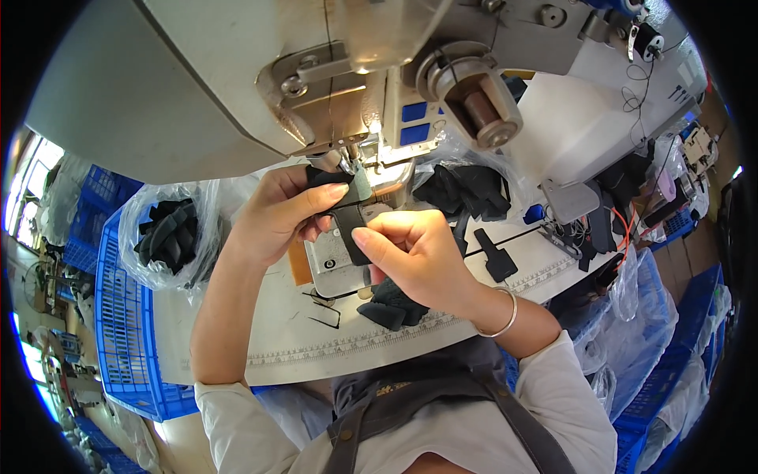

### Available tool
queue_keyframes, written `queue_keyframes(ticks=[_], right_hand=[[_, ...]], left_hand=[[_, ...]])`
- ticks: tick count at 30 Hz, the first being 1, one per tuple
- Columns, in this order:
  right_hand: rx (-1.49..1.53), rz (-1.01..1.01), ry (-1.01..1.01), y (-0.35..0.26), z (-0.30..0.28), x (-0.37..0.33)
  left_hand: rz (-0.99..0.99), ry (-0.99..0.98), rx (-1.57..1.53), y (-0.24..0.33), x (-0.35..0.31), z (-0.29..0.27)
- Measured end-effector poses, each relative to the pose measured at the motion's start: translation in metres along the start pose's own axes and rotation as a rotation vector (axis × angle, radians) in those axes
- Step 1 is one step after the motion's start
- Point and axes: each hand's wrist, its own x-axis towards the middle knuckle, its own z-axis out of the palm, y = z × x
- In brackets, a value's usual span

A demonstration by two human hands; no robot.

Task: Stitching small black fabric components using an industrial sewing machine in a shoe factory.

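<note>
Close under the needle area of a sewing machine (197, 87), my left hand (286, 207) pinches a dark piece of material (325, 178) between thumb and fingers. My right hand (417, 254) is closed on a flat black strip (350, 235), thumb and index finger at its right edge. The strip lies over the metal bed plate (332, 276), just below the left fingertips. Whether the strip and the dark piece are joined cannot be seen. Below my right hand lies a small pile of black pieces (392, 305) on the white table (276, 359).
More black pieces (464, 189) lie behind my right hand, and one T-shaped piece (496, 256) lies farther right. A plastic bag (209, 207) of black pieces is at left, beside a blue basket (118, 324). Small snips (560, 241) rest at right.
</note>
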Motion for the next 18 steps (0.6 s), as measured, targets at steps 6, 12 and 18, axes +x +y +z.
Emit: queue_keyframes(ticks=[6,12,18], right_hand=[[-0.036,0.019,-0.007,-0.002,-0.001,-0.001],[-0.048,0.001,0.020,-0.004,0.001,-0.001],[-0.062,-0.043,0.085,-0.003,0.004,0.014]], left_hand=[[0.030,0.028,0.124,0.004,-0.002,0.002],[0.063,-0.005,0.099,-0.001,0.002,-0.001],[0.102,0.105,0.043,-0.007,0.011,-0.013]])
